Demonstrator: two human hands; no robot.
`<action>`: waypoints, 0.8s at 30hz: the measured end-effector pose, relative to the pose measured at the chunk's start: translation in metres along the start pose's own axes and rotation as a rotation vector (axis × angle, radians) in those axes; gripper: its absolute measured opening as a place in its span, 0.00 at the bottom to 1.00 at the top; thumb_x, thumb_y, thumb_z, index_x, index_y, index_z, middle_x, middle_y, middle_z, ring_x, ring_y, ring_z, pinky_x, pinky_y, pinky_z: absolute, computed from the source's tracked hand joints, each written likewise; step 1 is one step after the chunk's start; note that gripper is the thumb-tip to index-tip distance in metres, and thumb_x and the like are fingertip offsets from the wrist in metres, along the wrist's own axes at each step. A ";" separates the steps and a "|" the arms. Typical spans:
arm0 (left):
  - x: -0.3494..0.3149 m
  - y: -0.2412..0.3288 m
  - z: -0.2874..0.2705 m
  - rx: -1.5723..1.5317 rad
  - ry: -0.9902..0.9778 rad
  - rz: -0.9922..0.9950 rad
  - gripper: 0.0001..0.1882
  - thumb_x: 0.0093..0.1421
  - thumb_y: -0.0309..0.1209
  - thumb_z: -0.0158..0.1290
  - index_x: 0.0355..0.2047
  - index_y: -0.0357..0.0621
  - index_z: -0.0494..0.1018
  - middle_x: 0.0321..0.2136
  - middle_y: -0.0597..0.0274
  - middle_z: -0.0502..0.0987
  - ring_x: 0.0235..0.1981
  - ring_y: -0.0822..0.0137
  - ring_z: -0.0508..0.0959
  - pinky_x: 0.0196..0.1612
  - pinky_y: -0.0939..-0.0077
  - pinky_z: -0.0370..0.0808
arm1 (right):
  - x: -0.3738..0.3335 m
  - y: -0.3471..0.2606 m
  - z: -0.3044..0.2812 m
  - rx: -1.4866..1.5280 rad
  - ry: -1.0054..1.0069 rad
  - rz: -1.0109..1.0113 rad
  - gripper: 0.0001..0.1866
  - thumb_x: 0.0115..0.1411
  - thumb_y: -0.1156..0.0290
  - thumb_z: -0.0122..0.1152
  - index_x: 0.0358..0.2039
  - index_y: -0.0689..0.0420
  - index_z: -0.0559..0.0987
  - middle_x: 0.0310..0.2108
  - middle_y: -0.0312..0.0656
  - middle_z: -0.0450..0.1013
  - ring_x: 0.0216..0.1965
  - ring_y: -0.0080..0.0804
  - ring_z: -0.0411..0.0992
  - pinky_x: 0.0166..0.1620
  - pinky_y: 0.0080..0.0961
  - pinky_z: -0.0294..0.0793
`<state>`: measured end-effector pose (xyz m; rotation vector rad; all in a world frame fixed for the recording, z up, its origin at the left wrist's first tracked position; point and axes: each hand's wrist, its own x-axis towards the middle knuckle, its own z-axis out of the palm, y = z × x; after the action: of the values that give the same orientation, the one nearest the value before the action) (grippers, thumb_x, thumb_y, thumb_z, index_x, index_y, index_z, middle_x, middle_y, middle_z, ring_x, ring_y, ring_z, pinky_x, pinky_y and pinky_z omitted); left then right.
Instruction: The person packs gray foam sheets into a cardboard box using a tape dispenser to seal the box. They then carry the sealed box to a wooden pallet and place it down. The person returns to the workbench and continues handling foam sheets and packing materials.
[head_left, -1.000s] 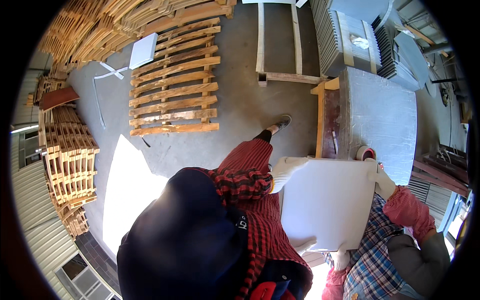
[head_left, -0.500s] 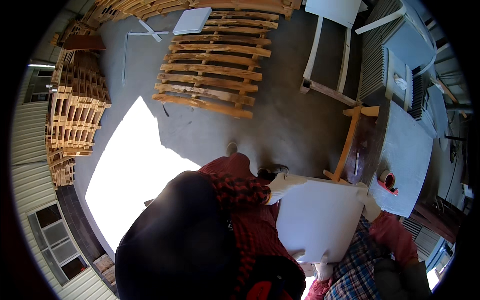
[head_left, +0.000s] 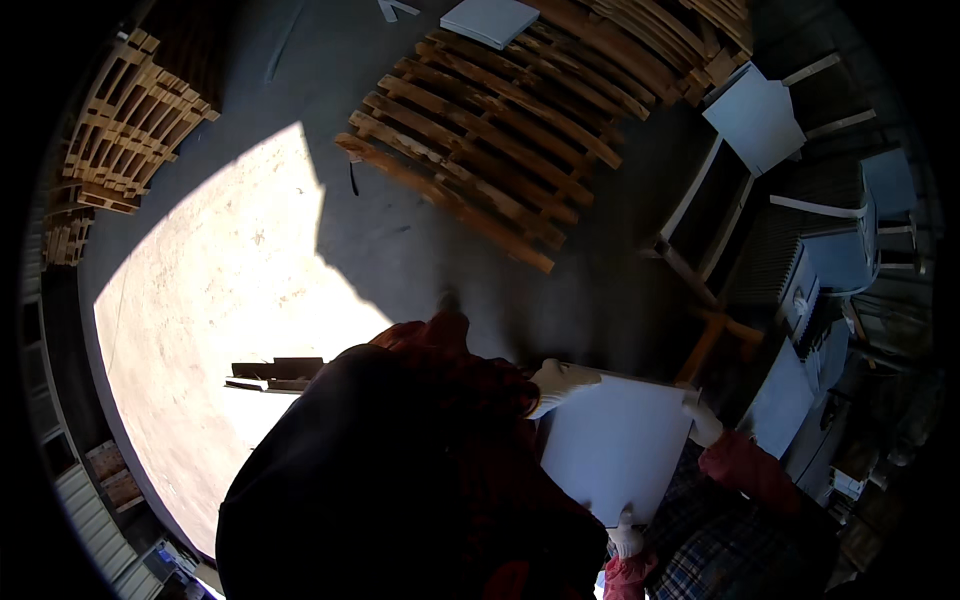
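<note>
A flat white panel (head_left: pixel 620 440) is held low at the right of my body, between me and a co-worker. My left hand (head_left: pixel 562 386), in a white glove under a red-and-black checked sleeve, grips the panel's far left corner. At its near left edge only a bit of my right hand (head_left: pixel 588 506) shows, thumb over the panel; the other fingers are hidden. The co-worker, in blue plaid with red sleeves, has one gloved hand (head_left: pixel 704 420) on the far right corner and another gloved hand (head_left: pixel 627 536) on the near edge.
A slatted wooden pallet (head_left: pixel 470 140) lies ahead with a white board (head_left: pixel 490 20) on its far end. More pallets (head_left: pixel 140 125) are stacked at far left. Beyond the panel stand a wooden trestle (head_left: pixel 708 345) and a pale-topped table (head_left: pixel 778 402). Dark strips (head_left: pixel 275 374) lie on the sunlit floor.
My view has turned, so the pallet appears slanted and further right. The panel has shifted a little left in view, apart from the table. Both people keep their holds.
</note>
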<state>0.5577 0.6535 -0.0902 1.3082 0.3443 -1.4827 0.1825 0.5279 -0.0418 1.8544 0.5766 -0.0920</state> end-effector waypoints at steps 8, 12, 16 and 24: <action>-0.053 0.106 -0.103 -0.032 0.109 0.026 0.35 0.60 0.37 0.60 0.59 0.29 0.58 0.53 0.55 0.71 0.51 0.68 0.74 0.54 0.74 0.71 | 0.056 0.000 0.031 0.391 0.128 -0.177 0.16 0.60 0.59 0.59 0.45 0.52 0.81 0.45 0.41 0.77 0.43 0.38 0.74 0.44 0.49 0.73; -0.070 0.159 -0.137 -0.005 0.149 -0.020 0.35 0.61 0.37 0.58 0.62 0.33 0.56 0.56 0.56 0.68 0.55 0.67 0.71 0.57 0.74 0.69 | 0.095 -0.007 0.066 0.185 0.188 -0.309 0.15 0.61 0.63 0.59 0.46 0.54 0.80 0.46 0.42 0.76 0.44 0.41 0.73 0.47 0.52 0.73; -0.086 0.218 -0.174 0.017 0.208 -0.094 0.36 0.63 0.37 0.56 0.66 0.37 0.53 0.60 0.57 0.65 0.59 0.66 0.69 0.60 0.73 0.66 | 0.164 0.017 0.089 -0.161 0.283 -0.403 0.13 0.65 0.67 0.57 0.48 0.56 0.78 0.48 0.44 0.74 0.47 0.42 0.71 0.49 0.55 0.73; -0.060 0.288 -0.273 0.074 0.069 0.080 0.35 0.64 0.36 0.59 0.61 0.26 0.55 0.55 0.47 0.70 0.56 0.71 0.73 0.52 0.77 0.73 | 0.267 0.070 0.082 -0.537 0.036 -0.516 0.42 0.58 0.45 0.63 0.64 0.57 0.60 0.61 0.47 0.61 0.60 0.41 0.62 0.62 0.45 0.65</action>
<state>0.9295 0.7846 -0.0186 1.4185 0.2813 -1.3965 0.4641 0.5273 -0.1009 1.1621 0.9884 -0.2221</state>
